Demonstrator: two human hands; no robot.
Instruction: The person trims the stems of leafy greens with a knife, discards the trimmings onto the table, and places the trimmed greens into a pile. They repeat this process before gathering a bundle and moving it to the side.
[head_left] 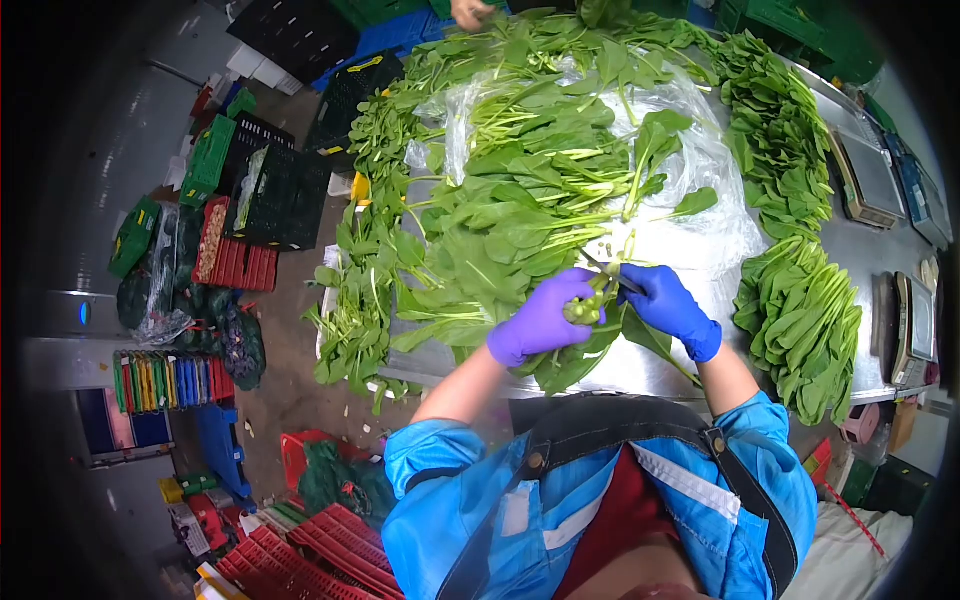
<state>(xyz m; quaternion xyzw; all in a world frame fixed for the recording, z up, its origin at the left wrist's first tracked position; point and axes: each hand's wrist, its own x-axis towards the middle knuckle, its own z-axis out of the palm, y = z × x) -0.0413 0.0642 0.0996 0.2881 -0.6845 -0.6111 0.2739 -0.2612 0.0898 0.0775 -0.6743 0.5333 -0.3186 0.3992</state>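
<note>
My left hand [545, 322], in a purple glove, is closed around a bunch of leafy greens [583, 312], its pale green stem ends pointing up and its leaves hanging below the fist. Close beside it, my right hand [668, 308] in a blue glove grips a small knife [604, 267]. The dark blade reaches left across the stem ends. Just beyond both hands, a large heap of loose leafy greens [510, 215] covers the metal table [635, 370], stems mostly to the right. Cut stem bits lie close to the blade.
Clear plastic sheeting [725, 215] is spread right of the heap. Stacked bunches [795, 330] line the table's right side, near two weighing scales [912, 330]. Another person's hand [470, 12] shows at the far edge. Green crates [208, 160] and red crates [290, 565] stand on the left.
</note>
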